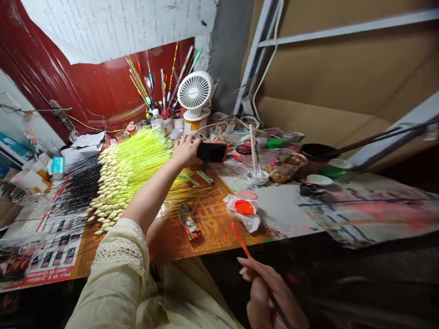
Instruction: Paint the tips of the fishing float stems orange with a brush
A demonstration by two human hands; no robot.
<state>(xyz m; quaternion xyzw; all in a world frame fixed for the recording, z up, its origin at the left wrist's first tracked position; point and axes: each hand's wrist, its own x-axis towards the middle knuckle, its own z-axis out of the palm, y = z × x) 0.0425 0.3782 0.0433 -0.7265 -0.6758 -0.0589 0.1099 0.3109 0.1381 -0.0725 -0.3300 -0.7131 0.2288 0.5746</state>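
My left hand (186,150) reaches across the table, its fingers closed on the left end of a dark-screened phone (215,153). Pinched in my right hand (270,297), in front of the table edge, is a thin paintbrush (245,246) with a wet orange-red tip. Just beyond that tip a small pot of orange-red paint (244,207) sits on crumpled white tissue (253,224). Under my left forearm lies a large spread of fishing floats with cream bodies (111,183), bright yellow stems (147,151) on one side and dark stems (82,183) on the other.
A white fan (195,93) stands at the back beside cups of coloured floats (166,91) and a plastic bottle (157,119). To the right are a small dish with upright sticks (258,177), a plastic bag (283,164), a black pan (317,151) and a white bowl (318,180).
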